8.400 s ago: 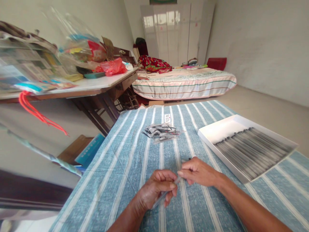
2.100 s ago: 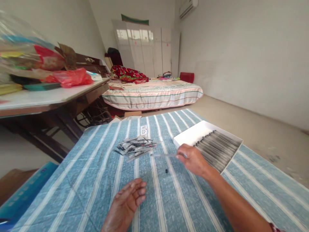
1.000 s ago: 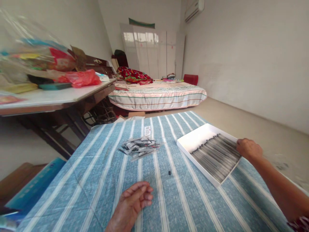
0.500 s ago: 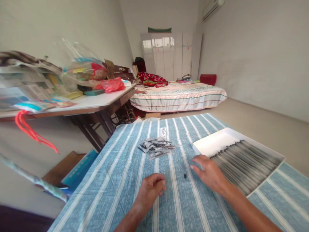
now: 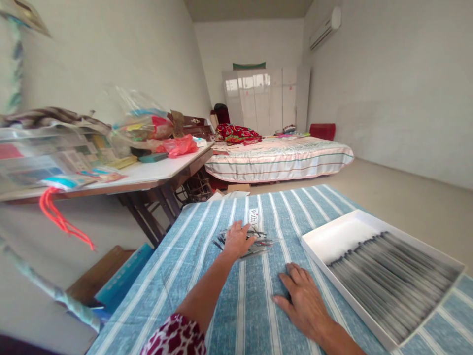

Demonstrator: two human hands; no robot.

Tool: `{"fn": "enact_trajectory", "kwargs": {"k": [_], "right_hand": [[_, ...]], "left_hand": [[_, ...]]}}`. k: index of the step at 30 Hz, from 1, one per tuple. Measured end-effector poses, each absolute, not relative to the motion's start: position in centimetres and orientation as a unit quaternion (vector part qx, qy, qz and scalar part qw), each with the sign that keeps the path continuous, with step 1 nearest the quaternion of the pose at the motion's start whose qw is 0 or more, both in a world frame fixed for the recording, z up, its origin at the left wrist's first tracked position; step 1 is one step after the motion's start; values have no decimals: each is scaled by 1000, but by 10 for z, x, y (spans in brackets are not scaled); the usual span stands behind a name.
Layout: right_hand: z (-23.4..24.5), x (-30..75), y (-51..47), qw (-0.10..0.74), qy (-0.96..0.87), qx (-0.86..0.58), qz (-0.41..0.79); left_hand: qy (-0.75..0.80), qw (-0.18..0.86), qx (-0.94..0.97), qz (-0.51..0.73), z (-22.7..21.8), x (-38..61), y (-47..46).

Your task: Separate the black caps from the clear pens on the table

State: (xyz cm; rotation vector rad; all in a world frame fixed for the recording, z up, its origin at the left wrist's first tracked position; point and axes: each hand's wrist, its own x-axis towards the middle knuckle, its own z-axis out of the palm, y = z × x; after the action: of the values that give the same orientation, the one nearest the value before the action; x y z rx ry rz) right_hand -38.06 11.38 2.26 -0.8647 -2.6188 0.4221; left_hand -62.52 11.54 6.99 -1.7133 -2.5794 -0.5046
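Left of the shallow white cardboard box (image 5: pixel 338 241), a heap of slim black-and-clear plastic packets (image 5: pixel 261 242), long axes crossing, lies directly under the left hand (image 5: pixel 237 240), the nearer one. Its fingers are spread; I can't tell whether they grip any. Beside the box's left wall, the right hand (image 5: pixel 303 301) rests fingers apart, seemingly holding nothing. Left of the box, the blue-and-white striped cloth (image 5: pixel 185 291) reads "With"; the rest is illegible.

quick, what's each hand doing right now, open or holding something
Left hand: open, over the pile of thin packets.
Right hand: open, palm down beside the white box.
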Motion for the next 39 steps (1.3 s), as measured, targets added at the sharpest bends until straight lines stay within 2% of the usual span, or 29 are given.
{"fn": "enact_trajectory", "kwargs": {"k": [6,20,27,34,39], "right_hand": [[23,-382,115,172,-922,-312,152],[28,-381,113,171,-923,-309,155],[29,-381,113,169,-922,-310,160],[33,-381,111,175,-919,-314,165],[31,-382,111,184,-916,-315,167]], "left_hand": [[-823,-5,-562,-87,58,-618,138],[-784,48,-615,-68,51,-567,48],[-761,119,-634,-70,40,-562,25],[-708,181,-681,-40,39,-588,38],[-701,178,-690,-19,45,-613,66]]}}
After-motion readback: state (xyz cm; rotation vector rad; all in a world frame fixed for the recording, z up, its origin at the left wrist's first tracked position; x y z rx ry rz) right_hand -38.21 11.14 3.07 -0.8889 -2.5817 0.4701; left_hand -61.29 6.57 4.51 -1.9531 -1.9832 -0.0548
